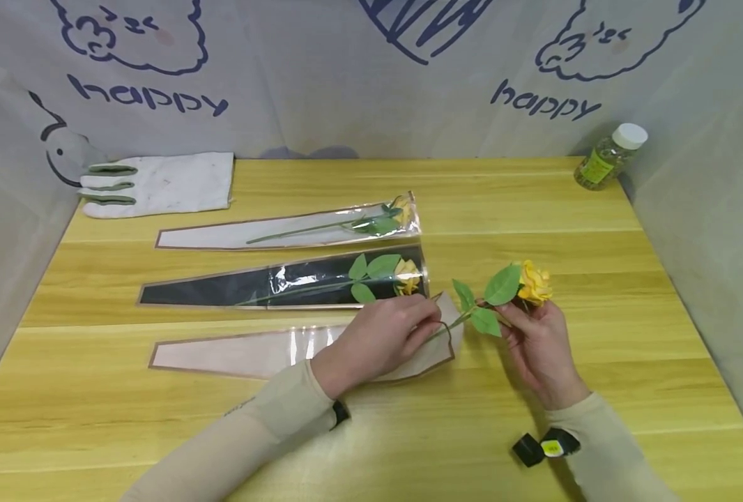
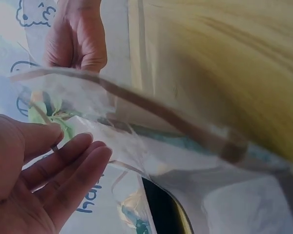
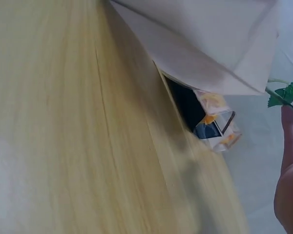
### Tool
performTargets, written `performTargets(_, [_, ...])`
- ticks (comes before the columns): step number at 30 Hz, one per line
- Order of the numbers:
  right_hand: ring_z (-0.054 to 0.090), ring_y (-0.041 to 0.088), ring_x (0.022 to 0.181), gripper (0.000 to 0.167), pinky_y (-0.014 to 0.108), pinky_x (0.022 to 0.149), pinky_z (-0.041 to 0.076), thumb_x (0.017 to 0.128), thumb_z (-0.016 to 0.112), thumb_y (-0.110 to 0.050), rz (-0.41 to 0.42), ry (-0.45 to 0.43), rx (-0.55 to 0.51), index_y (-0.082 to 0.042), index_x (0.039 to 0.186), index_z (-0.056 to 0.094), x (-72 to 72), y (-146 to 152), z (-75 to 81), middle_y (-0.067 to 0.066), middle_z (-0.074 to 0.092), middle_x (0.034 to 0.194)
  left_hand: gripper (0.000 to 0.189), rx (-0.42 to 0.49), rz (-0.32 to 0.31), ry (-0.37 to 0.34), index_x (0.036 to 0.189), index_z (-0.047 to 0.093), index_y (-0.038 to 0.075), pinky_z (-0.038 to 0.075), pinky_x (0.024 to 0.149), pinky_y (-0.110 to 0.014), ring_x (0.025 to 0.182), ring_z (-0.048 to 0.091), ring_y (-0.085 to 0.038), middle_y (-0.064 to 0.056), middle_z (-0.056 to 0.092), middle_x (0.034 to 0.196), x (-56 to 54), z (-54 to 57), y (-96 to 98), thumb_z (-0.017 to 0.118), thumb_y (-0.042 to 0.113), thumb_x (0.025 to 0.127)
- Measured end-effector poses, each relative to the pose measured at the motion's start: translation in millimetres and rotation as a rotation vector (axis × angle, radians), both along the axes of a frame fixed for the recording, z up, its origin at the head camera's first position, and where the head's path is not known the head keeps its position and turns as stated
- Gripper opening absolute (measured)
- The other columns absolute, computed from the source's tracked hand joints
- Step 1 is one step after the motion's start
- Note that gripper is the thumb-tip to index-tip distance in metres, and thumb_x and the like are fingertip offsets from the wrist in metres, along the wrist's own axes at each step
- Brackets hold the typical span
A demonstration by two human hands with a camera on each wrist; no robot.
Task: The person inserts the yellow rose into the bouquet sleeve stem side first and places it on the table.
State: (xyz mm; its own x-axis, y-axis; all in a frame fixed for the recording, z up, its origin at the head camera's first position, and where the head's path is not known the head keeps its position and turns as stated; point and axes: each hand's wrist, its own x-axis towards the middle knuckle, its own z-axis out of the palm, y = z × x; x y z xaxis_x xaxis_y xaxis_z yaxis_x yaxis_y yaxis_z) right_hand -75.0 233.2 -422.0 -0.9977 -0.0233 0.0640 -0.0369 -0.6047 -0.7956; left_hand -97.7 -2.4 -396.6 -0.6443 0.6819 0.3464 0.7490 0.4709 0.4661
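Observation:
An artificial yellow rose point(image 1: 534, 282) with green leaves is held by its stem, just below the bloom, in my right hand point(image 1: 542, 348). Its stem runs leftward into the mouth of a pale pink flower sleeve point(image 1: 221, 353) with a brown border. My left hand point(image 1: 380, 335) pinches the rim of that sleeve between thumb and fingers, and the left wrist view shows the clear front lifted away from the pale backing. How far the stem reaches inside is hidden by the left hand. In the right wrist view, the pale sleeve point(image 3: 210, 39) is raised off the table.
Behind lie a black sleeve point(image 1: 189, 291) and a white sleeve point(image 1: 202, 236), each holding a yellow rose. A white glove point(image 1: 180, 183) lies at the back left of the wooden table point(image 1: 597, 237). A white-capped bottle point(image 1: 606, 160) stands at the back right, near the cloth wall.

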Motion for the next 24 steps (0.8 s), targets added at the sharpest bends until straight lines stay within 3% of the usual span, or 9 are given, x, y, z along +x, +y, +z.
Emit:
performTargets(6, [0.068,0.029,0.095,0.027,0.029,0.079,0.055,0.094,0.05,0.017,-0.076,0.007,0.026,0.007,0.119,0.054,-0.1,1,0.2,0.017,0.061,0.106,0.007,-0.014,-0.023,-0.008,0.092,0.067,0.011,0.052,0.068,-0.023,0.075,0.059,-0.007,0.002,0.067,0.09,-1.1,0.2,-0.8,0.064,0.015,0.097])
performTargets(13, [0.067,0.024,0.094,0.03,0.024,0.075,0.056,0.094,0.049,0.018,-0.024,0.0,0.099,0.001,0.117,0.056,2.7,-3,0.5,0.012,0.06,0.105,0.01,-0.008,-0.016,-0.039,0.091,0.066,0.012,0.046,0.06,-0.018,0.067,0.052,-0.004,0.006,0.061,0.081,-0.4,0.6,1.2,0.062,0.018,0.099])
performTargets(24, [0.066,0.028,0.096,0.033,0.03,0.081,0.055,0.092,0.044,0.024,-0.067,0.084,-0.076,0.008,0.12,0.05,-4.2,9,4.4,0.017,0.057,0.108,0.011,-0.028,-0.022,-0.001,0.087,0.063,0.013,0.05,0.064,-0.023,0.069,0.055,-0.006,0.005,0.062,0.082,-0.5,-0.8,0.5,0.062,0.015,0.098])
